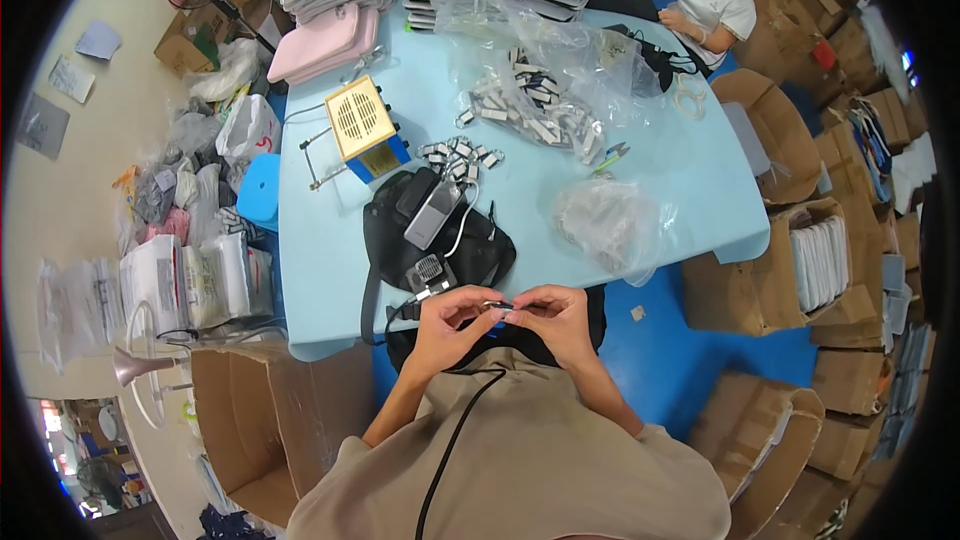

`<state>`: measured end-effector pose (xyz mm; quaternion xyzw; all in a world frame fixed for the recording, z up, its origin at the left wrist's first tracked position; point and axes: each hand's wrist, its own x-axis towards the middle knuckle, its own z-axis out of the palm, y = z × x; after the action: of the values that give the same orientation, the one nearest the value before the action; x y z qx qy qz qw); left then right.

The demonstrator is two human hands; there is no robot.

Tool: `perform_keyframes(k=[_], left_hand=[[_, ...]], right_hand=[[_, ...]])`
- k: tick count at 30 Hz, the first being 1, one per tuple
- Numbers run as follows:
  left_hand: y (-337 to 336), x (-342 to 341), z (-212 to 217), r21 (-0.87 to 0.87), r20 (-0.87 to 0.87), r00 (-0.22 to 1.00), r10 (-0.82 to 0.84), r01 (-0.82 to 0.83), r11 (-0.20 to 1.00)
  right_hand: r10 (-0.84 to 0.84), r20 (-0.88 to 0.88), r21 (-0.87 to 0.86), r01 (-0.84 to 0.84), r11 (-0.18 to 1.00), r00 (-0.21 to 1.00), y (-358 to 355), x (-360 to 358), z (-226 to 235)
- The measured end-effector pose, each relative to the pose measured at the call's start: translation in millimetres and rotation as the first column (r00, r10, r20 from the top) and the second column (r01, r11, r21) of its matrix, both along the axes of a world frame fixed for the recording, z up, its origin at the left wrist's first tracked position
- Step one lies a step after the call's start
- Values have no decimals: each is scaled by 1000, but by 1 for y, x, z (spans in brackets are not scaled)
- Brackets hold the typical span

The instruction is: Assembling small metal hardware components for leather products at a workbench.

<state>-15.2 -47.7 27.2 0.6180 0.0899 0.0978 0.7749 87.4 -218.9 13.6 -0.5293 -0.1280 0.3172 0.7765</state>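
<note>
Lighting bright, even across worktop (705, 175); shadow inside open cardboard box (240, 415). Minor glare on clear plastic bag (600, 40). Fisheye distortion bends outer edges; corners black; cartons (845, 380) at right rim stretched and soft.

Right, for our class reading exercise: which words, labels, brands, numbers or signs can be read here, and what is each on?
No text is quoted here.
White bag: red marking, not copied.
Upper wall sheet and lower wall sheet: too small and blurred to read.
Small dark piece in left hand and right hand: no lettering discernible.
</note>
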Motion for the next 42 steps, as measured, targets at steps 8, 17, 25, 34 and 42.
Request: perform_keyframes(k=[8,17,25,34,42], left_hand=[[2,4,-8,-42,-54,998,-29,27,999],[165,-15,-8,233,-111,938,329,-297,926],[400,-15,-37,475,-89,724,684,-573,668],[442,45,-63,150,-316,692,649,-639,755],[439,59,-60,81,-415,725,550,-572,816]], right_hand=[[-68,140,-167,92,982,988,-3,-4,-5],[76,-20,-71,-77,995,997,15,-1,-1],[100,-45,-116,-105,988,994,27,2,-10],[91,-74,-166,-102,981,993,37,5,-4],[92,-50,-191,-100,976,995,43,12,-6]])
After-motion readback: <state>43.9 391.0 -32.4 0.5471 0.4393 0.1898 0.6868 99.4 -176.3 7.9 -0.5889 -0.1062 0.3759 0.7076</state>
